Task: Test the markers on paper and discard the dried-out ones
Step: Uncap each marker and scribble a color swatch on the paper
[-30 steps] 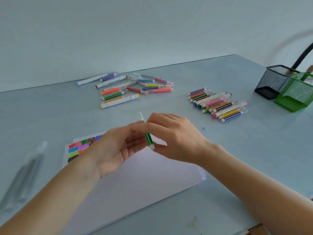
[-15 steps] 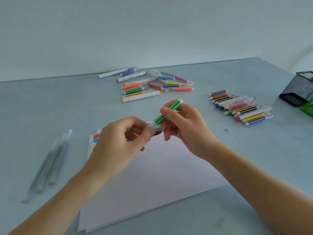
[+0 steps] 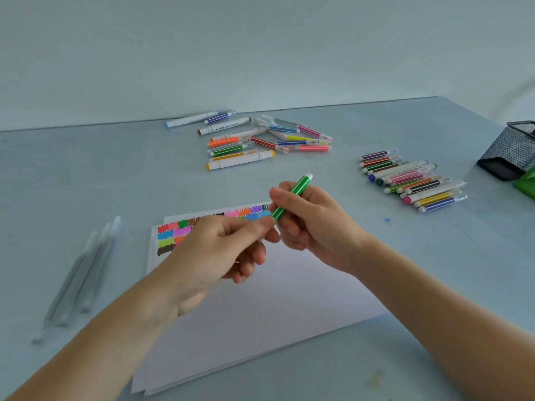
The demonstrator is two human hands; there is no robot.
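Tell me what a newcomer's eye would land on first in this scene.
First, the green marker held up at the centre, gripped by the right hand while the left hand pinches its lower end. Just behind the hands, colour swatches fill the top of the white paper. Farther back lie a loose marker pile and a neat row of markers to the right.

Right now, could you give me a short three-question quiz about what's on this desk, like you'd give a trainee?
1. True or false: the right hand grips the green marker.
2. Where are the colour swatches on the paper: (a) far edge, (b) near edge?
3. Which hand pinches the marker's lower end?

Key: 1 true. 2 a. 3 the left hand.
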